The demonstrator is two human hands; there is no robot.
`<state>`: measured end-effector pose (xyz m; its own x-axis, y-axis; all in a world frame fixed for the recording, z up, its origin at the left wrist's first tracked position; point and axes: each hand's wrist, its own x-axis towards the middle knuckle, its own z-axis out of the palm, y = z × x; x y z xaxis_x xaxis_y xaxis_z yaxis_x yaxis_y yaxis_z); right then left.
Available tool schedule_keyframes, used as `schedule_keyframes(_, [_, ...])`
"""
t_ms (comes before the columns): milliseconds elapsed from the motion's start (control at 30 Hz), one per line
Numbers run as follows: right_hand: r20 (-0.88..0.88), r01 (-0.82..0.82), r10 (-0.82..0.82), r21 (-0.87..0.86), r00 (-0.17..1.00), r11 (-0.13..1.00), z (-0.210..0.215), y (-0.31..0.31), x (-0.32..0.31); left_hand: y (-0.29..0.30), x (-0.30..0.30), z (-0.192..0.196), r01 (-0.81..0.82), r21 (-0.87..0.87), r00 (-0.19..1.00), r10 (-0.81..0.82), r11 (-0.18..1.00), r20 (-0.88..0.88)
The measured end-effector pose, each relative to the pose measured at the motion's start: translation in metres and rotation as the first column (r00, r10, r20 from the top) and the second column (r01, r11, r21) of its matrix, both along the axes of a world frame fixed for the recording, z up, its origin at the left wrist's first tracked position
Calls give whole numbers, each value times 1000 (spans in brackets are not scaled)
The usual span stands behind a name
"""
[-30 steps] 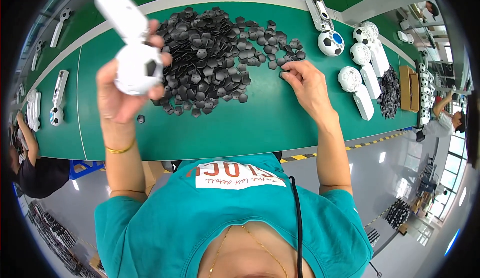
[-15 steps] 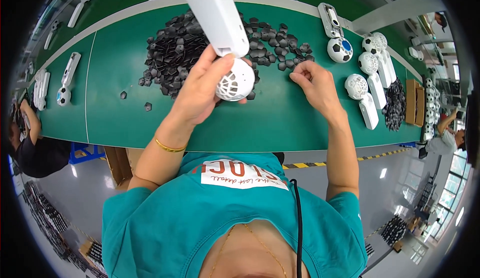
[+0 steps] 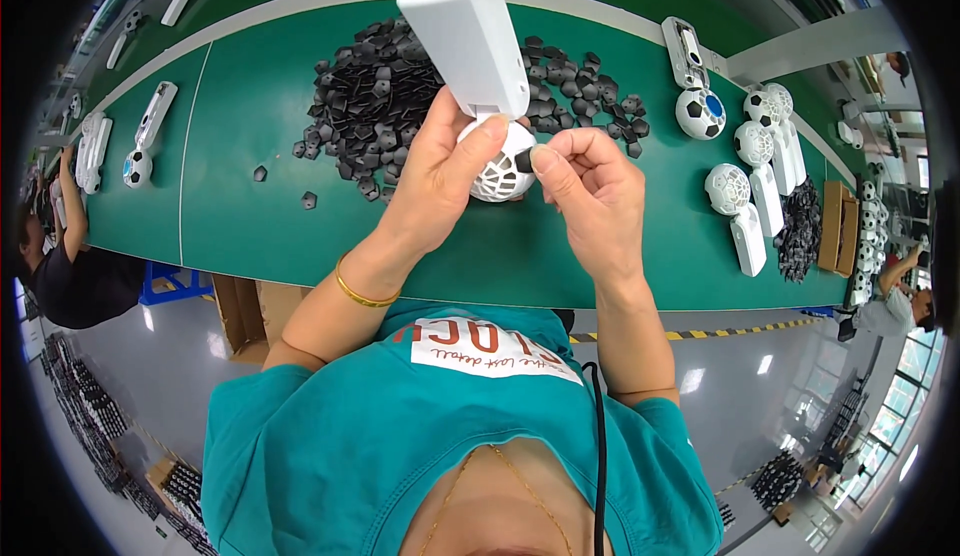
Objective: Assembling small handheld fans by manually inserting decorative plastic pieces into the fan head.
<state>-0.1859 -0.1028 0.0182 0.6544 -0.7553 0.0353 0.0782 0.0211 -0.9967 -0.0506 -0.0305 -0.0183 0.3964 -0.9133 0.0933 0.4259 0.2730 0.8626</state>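
My left hand (image 3: pixel 440 176) is closed round a white handheld fan (image 3: pixel 470 41) with a ball-shaped head. Its handle points up and away from me, and the slotted head (image 3: pixel 503 171) faces me below my thumb. Between the thumb and fingers of my right hand (image 3: pixel 598 191) is a small black pentagonal piece (image 3: pixel 524 161), held against the right side of the head. Whether it sits in an opening there, I cannot tell. Behind the fan lies a large heap of similar black pieces (image 3: pixel 365 96), with more spread to its right (image 3: pixel 575 86).
Several white fans (image 3: pixel 748 241) lie on the green table (image 3: pixel 270 226) at the right, beside a dark pile (image 3: pixel 800 231) and a cardboard box (image 3: pixel 838 226). Another fan (image 3: pixel 150 131) lies at the left. Co-workers sit at both sides, one in a dark top (image 3: pixel 85 281).
My right hand has come from the scattered pieces leftward to the fan's head, now with a black piece in its fingertips. The fan has shifted slightly right in my left hand.
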Motion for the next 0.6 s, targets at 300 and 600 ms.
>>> schedule_keyframes(300, [-26, 50, -50, -1, 998, 999, -10, 5, 4, 2, -2, -2, -68, -54, 996, 70, 996, 51])
schedule_keyframes(600, [8, -161, 164, 246, 986, 956, -14, 3, -1, 25, -4, -1, -90, 25, 973, 83, 996, 218])
